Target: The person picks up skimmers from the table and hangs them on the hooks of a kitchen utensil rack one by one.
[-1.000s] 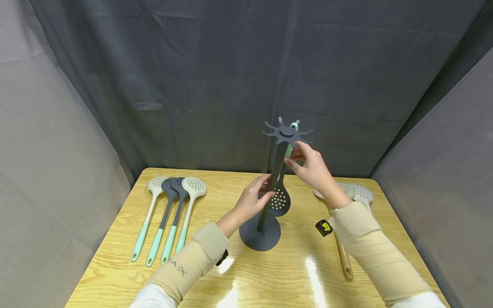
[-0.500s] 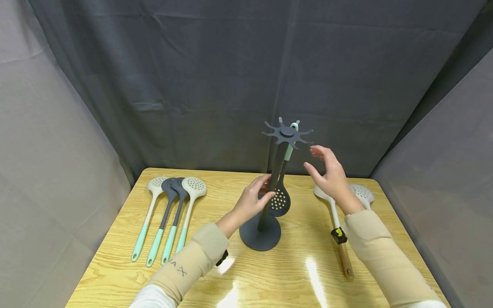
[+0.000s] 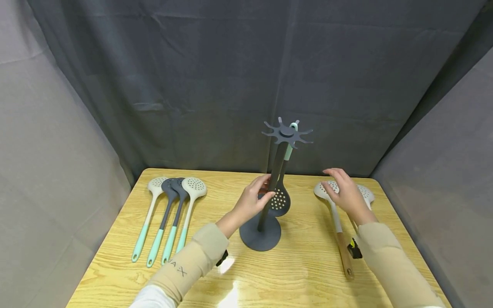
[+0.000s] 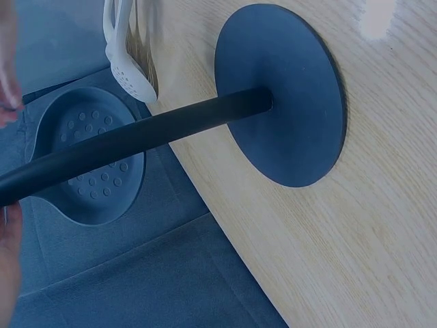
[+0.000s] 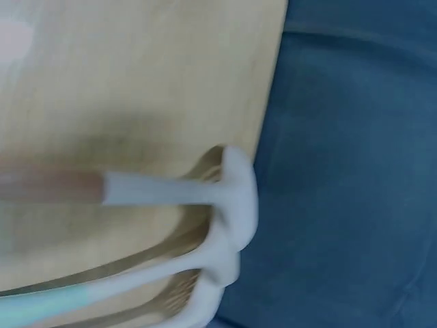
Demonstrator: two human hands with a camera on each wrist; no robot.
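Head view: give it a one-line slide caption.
Left hand holds the rack pole; right hand reaches over white skimmers on the table.

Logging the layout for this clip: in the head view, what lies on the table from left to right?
Four skimmers with mint handles → left hand → dark stand → hanging dark skimmer → wooden-handled white spoon → right hand.

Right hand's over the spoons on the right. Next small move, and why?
Probably lower the right hand and grip the wooden-handled white spoon lying under it: the fingers hover open, while the left hand holds the stand, which has free hooks.
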